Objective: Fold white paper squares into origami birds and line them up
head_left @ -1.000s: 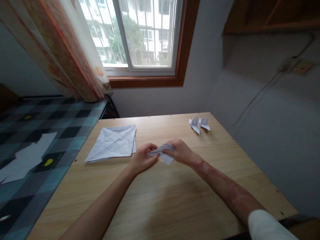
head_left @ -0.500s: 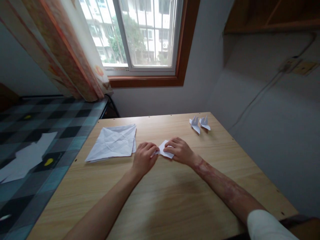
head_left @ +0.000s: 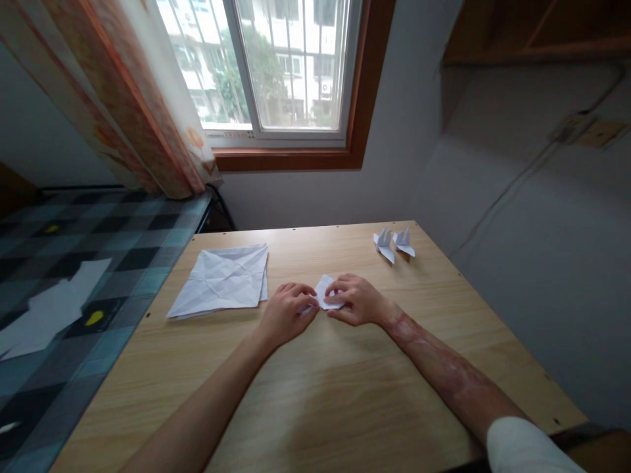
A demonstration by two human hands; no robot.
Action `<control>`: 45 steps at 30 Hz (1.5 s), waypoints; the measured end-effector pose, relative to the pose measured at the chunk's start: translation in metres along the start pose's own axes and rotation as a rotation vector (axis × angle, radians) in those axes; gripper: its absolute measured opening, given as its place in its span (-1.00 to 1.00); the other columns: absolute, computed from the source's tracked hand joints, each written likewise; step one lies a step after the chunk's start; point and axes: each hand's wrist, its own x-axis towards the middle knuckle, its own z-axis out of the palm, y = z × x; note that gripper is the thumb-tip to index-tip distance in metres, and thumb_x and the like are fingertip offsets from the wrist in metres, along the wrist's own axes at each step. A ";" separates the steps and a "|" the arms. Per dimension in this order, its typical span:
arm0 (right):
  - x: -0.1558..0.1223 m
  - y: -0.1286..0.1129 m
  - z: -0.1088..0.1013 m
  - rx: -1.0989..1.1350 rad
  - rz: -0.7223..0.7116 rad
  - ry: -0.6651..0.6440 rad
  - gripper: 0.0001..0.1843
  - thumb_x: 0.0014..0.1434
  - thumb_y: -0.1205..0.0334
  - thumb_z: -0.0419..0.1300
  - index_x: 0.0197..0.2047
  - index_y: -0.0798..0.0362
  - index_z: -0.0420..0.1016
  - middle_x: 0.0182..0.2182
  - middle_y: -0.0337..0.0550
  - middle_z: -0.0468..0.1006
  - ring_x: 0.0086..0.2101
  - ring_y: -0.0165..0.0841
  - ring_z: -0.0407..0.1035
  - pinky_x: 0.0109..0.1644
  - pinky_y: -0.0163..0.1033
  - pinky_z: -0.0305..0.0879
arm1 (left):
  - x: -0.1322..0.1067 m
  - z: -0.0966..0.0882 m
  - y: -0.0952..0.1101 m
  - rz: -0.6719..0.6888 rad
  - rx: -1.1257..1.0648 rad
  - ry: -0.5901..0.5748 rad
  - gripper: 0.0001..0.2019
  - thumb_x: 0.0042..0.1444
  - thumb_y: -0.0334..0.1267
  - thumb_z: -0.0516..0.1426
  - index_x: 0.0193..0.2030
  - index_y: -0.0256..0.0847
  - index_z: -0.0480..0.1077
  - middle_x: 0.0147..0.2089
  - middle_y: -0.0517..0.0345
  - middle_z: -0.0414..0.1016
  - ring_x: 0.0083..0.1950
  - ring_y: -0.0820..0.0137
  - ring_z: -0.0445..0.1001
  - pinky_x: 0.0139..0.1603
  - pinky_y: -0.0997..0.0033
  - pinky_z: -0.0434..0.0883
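Note:
A small piece of folded white paper lies at the middle of the wooden table, between my hands. My left hand pinches its left end, with thumb and fingers closed together. From the right, my right hand rests over the paper, its fingertips on the sheet and its thumb held apart, nearer to me. Parts of the paper are hidden under the fingers of both hands.
Creased white paper sheets lie stacked on the table's left. Two folded paper figures stand at the far right corner. Left of the wooden table, a checked surface carries loose paper. A window is ahead.
My left hand has shifted slightly right along the paper. The thumb of my right hand has come away from the fingers, toward me. The other papers stay where they were.

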 end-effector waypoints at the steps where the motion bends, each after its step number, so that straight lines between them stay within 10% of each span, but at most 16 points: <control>1: 0.000 0.000 0.000 0.005 -0.001 0.000 -0.82 0.41 -0.01 0.33 -0.08 -0.18 0.75 0.03 -0.10 0.73 -0.05 -0.13 0.54 0.25 0.03 0.34 | 0.000 0.001 -0.001 0.020 -0.015 -0.013 -0.86 0.39 -0.23 0.23 -0.16 -0.02 0.66 0.00 0.08 0.73 0.02 0.19 0.65 0.18 0.04 0.48; 15: -0.003 -0.001 0.002 0.066 0.067 0.054 -0.66 0.45 0.03 0.25 -0.36 -0.06 0.58 -0.28 -0.05 0.67 -0.20 -0.16 0.52 0.10 -0.04 0.37 | 0.000 0.001 -0.004 0.050 -0.087 -0.077 -0.90 0.40 -0.18 0.28 -0.12 0.00 0.67 -0.06 0.08 0.71 0.01 0.19 0.64 0.16 0.09 0.47; 31: -0.002 0.008 0.013 0.024 -0.061 0.215 -0.91 0.33 0.18 0.42 -0.12 -0.09 0.61 -0.13 -0.10 0.71 -0.11 -0.15 0.58 0.09 -0.02 0.46 | 0.000 0.002 -0.002 -0.084 -0.010 0.047 -0.83 0.16 -0.40 0.24 -0.14 -0.07 0.53 -0.07 0.12 0.66 0.02 0.17 0.62 0.20 0.08 0.45; 42: -0.003 0.016 0.015 0.040 0.106 0.278 0.13 -0.08 -0.33 0.67 0.41 -0.03 0.38 0.17 0.14 0.62 0.15 0.10 0.53 0.29 0.18 0.40 | -0.001 0.007 -0.008 -0.139 0.007 0.101 -0.93 0.40 -0.24 0.21 -0.16 -0.08 0.51 -0.07 0.11 0.67 0.01 0.19 0.62 0.23 0.07 0.46; 45: -0.002 0.018 0.018 0.035 0.180 0.337 0.04 -0.01 -0.29 0.65 0.36 0.00 0.40 0.11 0.12 0.64 0.05 0.04 0.55 0.23 0.15 0.43 | -0.002 0.010 -0.010 -0.145 0.033 0.102 -0.94 0.39 -0.20 0.25 -0.16 -0.07 0.51 -0.06 0.10 0.66 0.02 0.18 0.61 0.24 0.07 0.46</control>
